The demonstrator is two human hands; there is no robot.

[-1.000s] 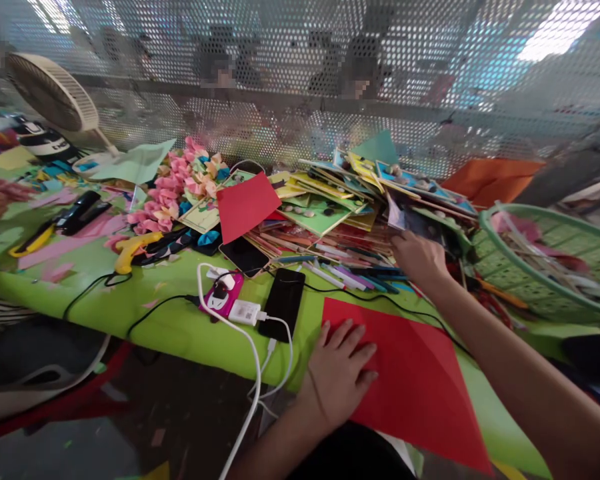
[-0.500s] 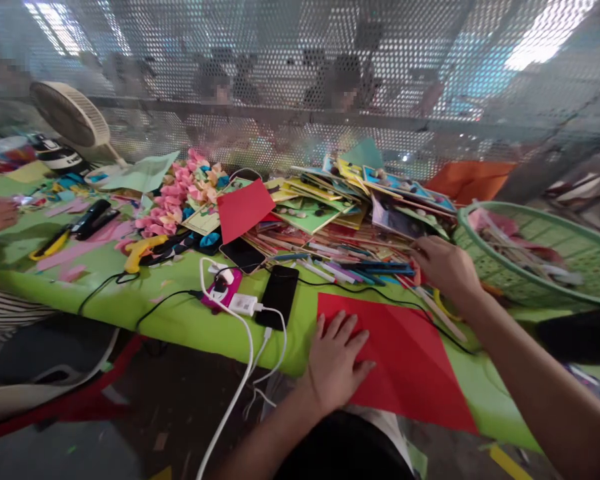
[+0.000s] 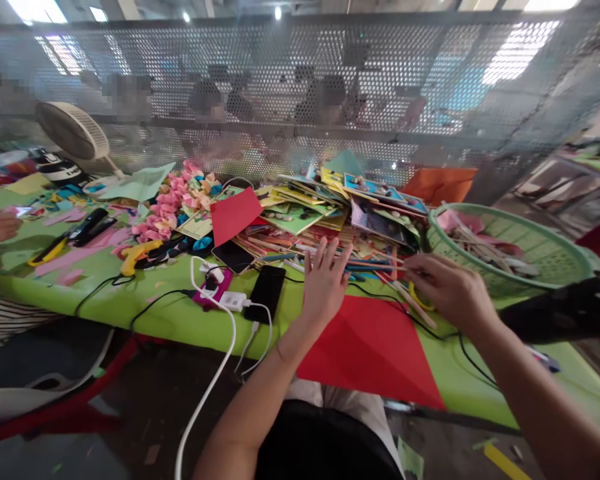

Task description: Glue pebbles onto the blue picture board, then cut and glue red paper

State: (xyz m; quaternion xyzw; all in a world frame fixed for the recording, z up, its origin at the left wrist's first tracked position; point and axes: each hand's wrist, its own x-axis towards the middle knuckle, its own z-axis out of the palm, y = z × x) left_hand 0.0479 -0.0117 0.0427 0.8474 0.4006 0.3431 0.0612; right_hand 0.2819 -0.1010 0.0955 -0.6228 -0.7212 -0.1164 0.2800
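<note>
My left hand [image 3: 329, 279] reaches over the near side of a heap of pens and thin sticks, its fingers stretched and apart. Whether its fingertips touch the heap, I cannot tell. My right hand [image 3: 453, 288] is closed in a pinch at the heap's right side. A thin reddish-brown stick [image 3: 380, 266] runs leftward from its fingertips. Below both hands, a large sheet of red paper [image 3: 375, 347] lies at the table's front edge. A flat wooden stick [image 3: 416, 305] and a yellow ring-shaped handle [image 3: 421, 297] lie beside my right hand.
Decorated cards [image 3: 300, 213] are piled behind the pens. At right stands a green basket [image 3: 555, 267] of scraps. A phone [image 3: 265, 293], power strip [image 3: 215, 290] and cables lie left. Further left are a yellow glue gun [image 3: 135, 257], a fan [image 3: 75, 130] and another person's hand [image 3: 0, 225].
My left hand has lifted off the red paper and moved forward to the pens. My right hand has drawn back slightly with a thin stick now showing in its fingers. The view has shifted.
</note>
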